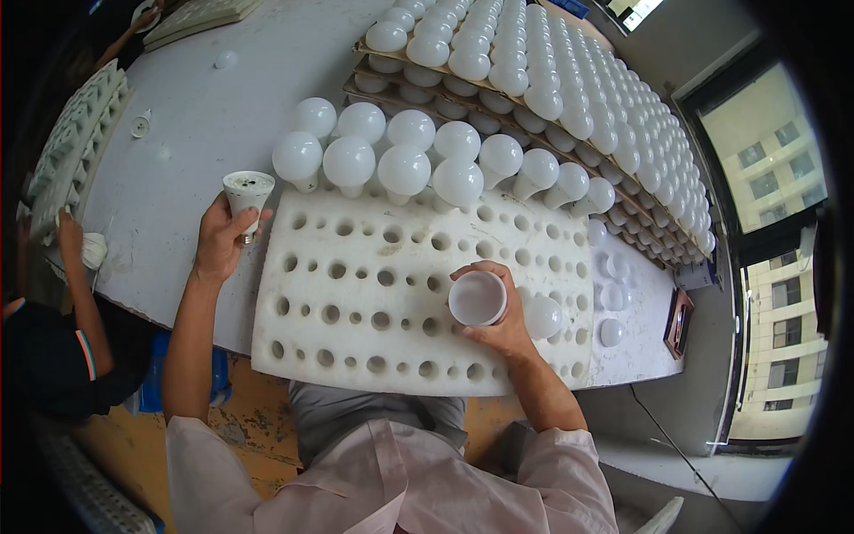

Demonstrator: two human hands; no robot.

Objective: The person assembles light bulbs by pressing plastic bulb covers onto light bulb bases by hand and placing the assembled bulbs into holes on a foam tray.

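My left hand [216, 242] grips a white LED bulb base [248, 189], its wide open end up and its metal screw cap down, just off the left edge of a foam tray [356, 254]. Over the tray's right half, my right hand [507, 331] is wrapped round a white plastic bulb cover [477, 299], hollow side up. A white dome [543, 318] rests on the tray beside that hand. Two rows of round white bulbs [349, 162] stand in the tray's far holes. Many nearer holes hold nothing.
Stacked layers of bulbs [509, 78] rise at the back right. Loose translucent covers [612, 297] lie right of the tray. A bulb base [140, 124] and a white dome [225, 60] lie on the table at left. Another person's hand [68, 230] is near a foam tray [78, 133].
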